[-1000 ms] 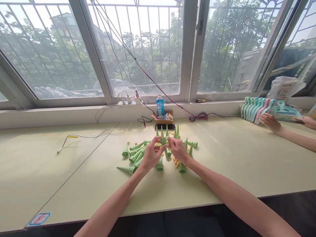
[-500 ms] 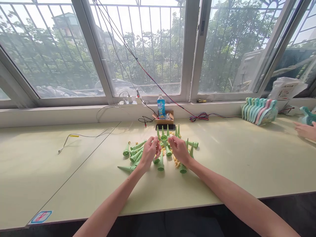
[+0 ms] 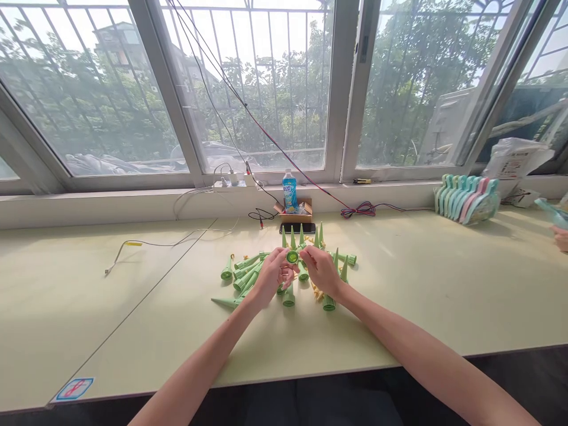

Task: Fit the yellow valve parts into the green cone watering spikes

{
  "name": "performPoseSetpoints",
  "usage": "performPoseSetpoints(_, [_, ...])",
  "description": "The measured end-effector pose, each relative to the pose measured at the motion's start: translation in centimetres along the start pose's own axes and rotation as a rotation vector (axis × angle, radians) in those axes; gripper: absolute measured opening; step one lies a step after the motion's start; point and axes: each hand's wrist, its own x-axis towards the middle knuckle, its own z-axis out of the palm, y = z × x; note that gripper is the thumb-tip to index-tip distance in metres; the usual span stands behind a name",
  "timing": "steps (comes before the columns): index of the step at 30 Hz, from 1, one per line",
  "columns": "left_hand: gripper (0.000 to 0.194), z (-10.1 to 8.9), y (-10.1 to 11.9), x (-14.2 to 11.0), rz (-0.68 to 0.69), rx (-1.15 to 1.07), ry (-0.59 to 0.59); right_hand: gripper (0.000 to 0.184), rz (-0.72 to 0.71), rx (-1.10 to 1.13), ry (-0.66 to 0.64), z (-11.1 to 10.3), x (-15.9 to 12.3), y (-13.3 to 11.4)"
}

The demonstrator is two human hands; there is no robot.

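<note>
Between my two hands is a green plastic cone (image 3: 291, 257), its round open end turned towards me. My left hand (image 3: 274, 272) is closed, with thumb and fingertips on the cone's left side. On the other side, my right hand (image 3: 320, 269) is curled in a pinch at the rim; its fingertips are partly hidden. More green cones lie to the left (image 3: 247, 277), and several stand point up behind my hands (image 3: 293, 238). Small yellow pieces (image 3: 318, 292) are scattered among them, too small to name.
A blue-labelled bottle (image 3: 290, 192) stands in a small cardboard box (image 3: 304, 218) behind a dark phone (image 3: 297, 228). Cables (image 3: 361, 209) lie along the window ledge. Pastel hanger-like pieces (image 3: 465, 200) stand at the right, near another person's hand (image 3: 561, 238).
The cone's open end has tipped towards me and moved slightly down and left. My left fingers have closed in on it. At the far right, the other person's hand has shifted right.
</note>
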Motion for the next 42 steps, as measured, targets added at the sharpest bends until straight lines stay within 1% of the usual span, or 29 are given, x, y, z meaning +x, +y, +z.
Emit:
performPoseSetpoints(4, [0.034,-0.2,-0.2,-0.1,0.039,0.04,0.006,0.042,0.02,-0.005,-0.003,0.0,0.0,0.0])
performPoseSetpoints(8, [0.034,-0.2,-0.2,-0.4,0.12,0.175,-0.008,0.044,0.059,0.017,0.015,-0.1,0.0,-0.2])
performPoseSetpoints(10, [0.038,-0.2,0.0,-0.6,0.165,0.233,-0.023,0.045,0.085,0.032,0.018,-0.1,0.0,-0.4])
performPoseSetpoints(13, [0.049,0.1,0.2,-0.8,0.209,0.295,-0.058,0.048,0.124,0.043,0.026,-0.1,0.0,-0.4])
performPoseSetpoints(16, [0.055,0.4,0.3,-1.0,0.248,0.365,-0.061,0.05,0.148,0.047,0.037,0.0,0.0,-0.4])
performPoseSetpoints(19, [0.055,0.5,0.0,-1.1,0.303,0.459,-0.035,0.052,0.164,0.076,0.03,-0.1,0.1,-0.4])
performPoseSetpoints(23, [0.055,0.3,-0.6,-1.1,0.42,0.61,-0.016,0.053,0.193,0.115,0.015,-0.2,0.1,-0.4])
performPoseSetpoints(27, [0.049,0.2,-1.0,-0.9,0.493,0.65,0.023,0.051,0.187,0.107,0.02,0.0,0.1,-0.4])
performPoseSetpoints(32, [0.042,0.1,-0.8,-0.5,0.472,0.613,0.176,0.049,0.164,0.048,0.083,0.0,0.0,-0.3])
performPoseSetpoints(35, [0.033,-0.1,-0.6,-0.3,0.401,0.547,0.23,0.046,0.134,0.011,0.098,-0.1,0.0,-0.1])
performPoseSetpoints(37, [0.034,-0.1,-0.4,-0.2,0.322,0.483,0.208,0.044,0.1,-0.008,0.083,-0.2,0.0,-0.1])
performPoseSetpoints(42, [0.047,0.1,0.0,-0.3,0.157,0.327,0.077,0.039,0.011,-0.03,0.037,-0.2,0.0,-0.1])
